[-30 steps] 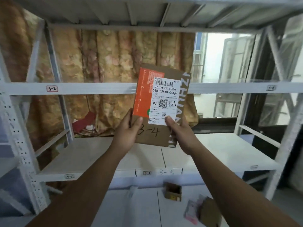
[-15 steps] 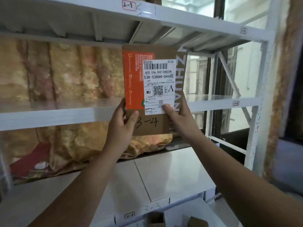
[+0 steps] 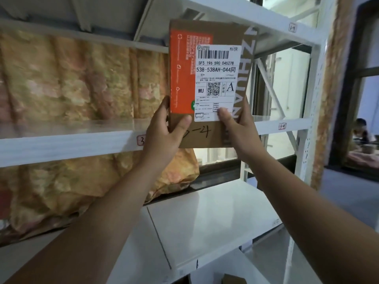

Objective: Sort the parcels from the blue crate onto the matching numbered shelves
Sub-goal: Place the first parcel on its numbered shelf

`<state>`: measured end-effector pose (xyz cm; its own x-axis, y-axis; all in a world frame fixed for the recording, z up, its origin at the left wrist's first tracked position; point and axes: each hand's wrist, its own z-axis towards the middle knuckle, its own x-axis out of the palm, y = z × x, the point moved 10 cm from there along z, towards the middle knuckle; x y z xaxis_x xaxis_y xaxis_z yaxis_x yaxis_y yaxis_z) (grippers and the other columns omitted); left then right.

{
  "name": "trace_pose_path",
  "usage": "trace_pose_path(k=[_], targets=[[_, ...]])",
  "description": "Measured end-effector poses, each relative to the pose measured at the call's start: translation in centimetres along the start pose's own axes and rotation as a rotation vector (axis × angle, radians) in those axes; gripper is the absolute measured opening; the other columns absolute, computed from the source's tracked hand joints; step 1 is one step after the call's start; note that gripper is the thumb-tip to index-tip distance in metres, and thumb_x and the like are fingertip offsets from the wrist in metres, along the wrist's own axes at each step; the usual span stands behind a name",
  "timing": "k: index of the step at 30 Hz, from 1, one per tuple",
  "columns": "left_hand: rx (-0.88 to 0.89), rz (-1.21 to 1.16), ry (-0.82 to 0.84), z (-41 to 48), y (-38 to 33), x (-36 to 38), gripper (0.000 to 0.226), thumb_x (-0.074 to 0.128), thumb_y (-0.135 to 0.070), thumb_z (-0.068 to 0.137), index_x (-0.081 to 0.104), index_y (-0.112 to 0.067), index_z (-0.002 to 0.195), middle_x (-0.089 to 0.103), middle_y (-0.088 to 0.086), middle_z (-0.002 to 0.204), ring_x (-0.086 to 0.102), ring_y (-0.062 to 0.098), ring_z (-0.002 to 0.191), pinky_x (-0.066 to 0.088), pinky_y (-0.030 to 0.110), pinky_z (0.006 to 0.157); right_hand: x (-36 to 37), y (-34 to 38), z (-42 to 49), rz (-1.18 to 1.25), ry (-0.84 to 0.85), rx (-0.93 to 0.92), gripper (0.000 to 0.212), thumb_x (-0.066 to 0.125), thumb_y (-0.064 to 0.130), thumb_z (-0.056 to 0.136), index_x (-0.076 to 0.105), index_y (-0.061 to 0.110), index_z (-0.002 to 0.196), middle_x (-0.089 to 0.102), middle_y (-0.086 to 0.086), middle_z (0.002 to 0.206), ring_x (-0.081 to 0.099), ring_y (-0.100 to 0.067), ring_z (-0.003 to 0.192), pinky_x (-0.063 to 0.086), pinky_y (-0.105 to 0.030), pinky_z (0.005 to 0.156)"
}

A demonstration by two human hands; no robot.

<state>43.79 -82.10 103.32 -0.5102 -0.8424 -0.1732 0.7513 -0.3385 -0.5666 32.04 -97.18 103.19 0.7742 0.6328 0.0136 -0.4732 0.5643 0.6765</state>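
Note:
I hold a flat brown cardboard parcel (image 3: pixel 209 37) upright in front of the white metal rack. It carries an orange panel, a white shipping label and a handwritten number ending in "-4"; my thumb hides the first digit. My left hand (image 3: pixel 164 130) grips its lower left corner. Its lower right edge is held by my right hand (image 3: pixel 240 128), thumb on the label. The parcel's bottom edge is level with the middle shelf (image 3: pixel 71 143). A tag reading "3-4" (image 3: pixel 282 126) sits on that shelf's front rail to the right of my hands. Another tag (image 3: pixel 141 140) is half hidden behind my left hand.
A white lower shelf (image 3: pixel 205 220) lies below my arms, an upper shelf (image 3: pixel 266 15) above. A patterned orange curtain (image 3: pixel 71 78) hangs behind the rack. The rack's right upright (image 3: pixel 311 111) stands near a window. A seated person (image 3: pixel 363 132) is at far right.
The view has swung to the right and closer to the rack. The parcel has stayed in both hands, and the "3-4" tag is now nearer to it.

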Motion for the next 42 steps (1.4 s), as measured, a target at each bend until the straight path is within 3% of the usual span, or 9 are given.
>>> trace_pose_path(k=[3, 9, 15, 20, 25, 32, 37, 39, 42], targets=[[0.026, 0.059, 0.007, 1.6, 0.8, 2.0, 0.065, 0.062, -0.034, 0.089, 0.030, -0.028, 0.146, 0.051, -0.011, 0.133, 0.053, -0.007, 0.107, 0.046, 0.005, 0.080, -1.3, -1.1, 2.4, -0.015, 0.019, -0.040, 0.057, 0.057, 0.030, 0.096, 0.030, 0.025, 0.146, 0.060, 0.005, 0.129, 0.063, -0.015, 0.113, 0.060, -0.034, 0.077], [0.036, 0.146, -0.042, 6.3, 2.2, 8.7, 0.060, 0.054, -0.058, 0.085, 0.039, -0.032, 0.137, 0.055, -0.011, 0.130, 0.054, 0.002, 0.113, 0.048, 0.027, 0.093, -6.5, -5.6, 8.0, 0.067, 0.037, -0.067, 0.052, 0.055, 0.028, 0.097, 0.033, 0.021, 0.143, 0.061, 0.005, 0.127, 0.064, -0.013, 0.110, 0.059, -0.029, 0.072], [-0.023, 0.154, -0.156, 11.0, 4.1, 17.5, 0.049, 0.059, -0.037, 0.092, 0.042, -0.026, 0.136, 0.055, -0.018, 0.115, 0.052, -0.016, 0.091, 0.042, 0.001, 0.074, -13.6, -10.8, 14.7, 0.086, 0.109, -0.053, 0.054, 0.055, 0.027, 0.096, 0.031, 0.023, 0.145, 0.063, 0.014, 0.120, 0.066, -0.002, 0.102, 0.058, -0.026, 0.073], [-0.070, 0.159, -0.190, 15.0, 6.3, 24.5, 0.042, 0.060, -0.032, 0.092, 0.051, -0.025, 0.133, 0.063, -0.011, 0.121, 0.060, 0.007, 0.108, 0.050, 0.037, 0.094, -19.1, -13.7, 20.4, 0.087, 0.222, -0.059, 0.059, 0.056, 0.026, 0.097, 0.027, 0.028, 0.148, 0.062, 0.004, 0.129, 0.066, -0.013, 0.108, 0.059, -0.034, 0.075], [-0.147, 0.198, -0.188, 18.9, 7.3, 30.0, 0.044, 0.059, -0.029, 0.093, 0.048, -0.022, 0.135, 0.057, -0.009, 0.129, 0.056, 0.005, 0.107, 0.042, 0.022, 0.087, -23.2, -16.4, 25.3, 0.065, 0.292, -0.023, 0.065, 0.060, 0.037, 0.087, 0.031, 0.028, 0.144, 0.065, 0.009, 0.120, 0.069, -0.012, 0.101, 0.060, -0.041, 0.071], [-0.284, 0.274, -0.085, 23.5, 11.0, 35.4, 0.043, 0.065, -0.032, 0.089, 0.054, -0.017, 0.128, 0.062, -0.003, 0.125, 0.058, 0.015, 0.111, 0.041, 0.026, 0.085, -27.2, -21.5, 30.1, 0.020, 0.318, 0.031, 0.062, 0.061, 0.035, 0.091, 0.030, 0.038, 0.145, 0.064, 0.005, 0.126, 0.067, -0.022, 0.107, 0.058, -0.054, 0.076], [-0.332, 0.344, 0.004, 25.6, 13.8, 37.1, 0.038, 0.065, -0.027, 0.088, 0.057, -0.015, 0.123, 0.063, -0.002, 0.121, 0.060, 0.021, 0.109, 0.048, 0.034, 0.089, -27.7, -24.6, 31.8, -0.025, 0.296, 0.102, 0.049, 0.055, 0.021, 0.098, 0.034, 0.030, 0.142, 0.065, -0.003, 0.119, 0.067, -0.023, 0.097, 0.057, -0.034, 0.060], [-0.388, 0.366, 0.170, 25.9, 15.3, 38.3, 0.047, 0.064, -0.021, 0.089, 0.047, -0.017, 0.132, 0.056, -0.006, 0.126, 0.055, 0.021, 0.115, 0.047, 0.035, 0.092, -27.8, -26.2, 32.0, -0.073, 0.313, 0.165, 0.047, 0.054, 0.021, 0.099, 0.036, 0.030, 0.141, 0.066, -0.006, 0.114, 0.066, -0.021, 0.087, 0.056, -0.034, 0.057], [-0.438, 0.425, 0.327, 25.8, 17.2, 39.1, 0.068, 0.064, -0.017, 0.089, 0.026, -0.021, 0.146, 0.052, -0.003, 0.128, 0.051, 0.020, 0.121, 0.044, 0.036, 0.097, -27.6, -28.5, 31.8, -0.131, 0.349, 0.259, 0.045, 0.054, 0.023, 0.099, 0.036, 0.030, 0.140, 0.065, 0.001, 0.100, 0.064, -0.012, 0.077, 0.059, -0.040, 0.069]])
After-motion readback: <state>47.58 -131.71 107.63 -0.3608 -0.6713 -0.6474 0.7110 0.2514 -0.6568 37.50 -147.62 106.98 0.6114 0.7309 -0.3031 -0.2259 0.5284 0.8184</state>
